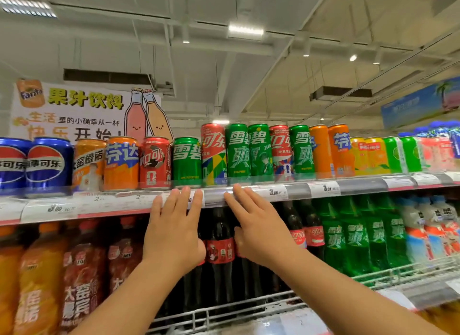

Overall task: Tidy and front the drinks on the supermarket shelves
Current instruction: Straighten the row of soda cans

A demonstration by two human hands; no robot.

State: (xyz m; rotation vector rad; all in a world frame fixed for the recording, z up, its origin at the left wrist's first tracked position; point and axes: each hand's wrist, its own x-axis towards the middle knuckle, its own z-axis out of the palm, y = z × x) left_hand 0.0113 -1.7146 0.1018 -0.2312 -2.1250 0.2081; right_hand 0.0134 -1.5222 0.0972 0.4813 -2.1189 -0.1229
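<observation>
The top shelf carries a row of cans: blue Pepsi cans (pixel 47 161), an orange Fanta can (pixel 121 162), a red Coca-Cola can (pixel 154 160), a short green Sprite can (pixel 187 157) and tall slim Coke and Sprite cans (pixel 237 151). My left hand (pixel 174 225) and my right hand (pixel 256 225) are both raised with straight fingers. Their fingertips reach the price rail (pixel 216 194) just below the short Sprite can and the tall cans. Neither hand holds anything. A dark cola bottle (pixel 220 247) shows between the hands on the shelf below.
The lower shelf holds orange soda bottles (pixel 32 272) at left, cola bottles in the middle and green Sprite bottles (pixel 356 240) at right, behind a wire front guard (pixel 388 272). A Fanta juice sign (pixel 74 110) stands above the cans at left.
</observation>
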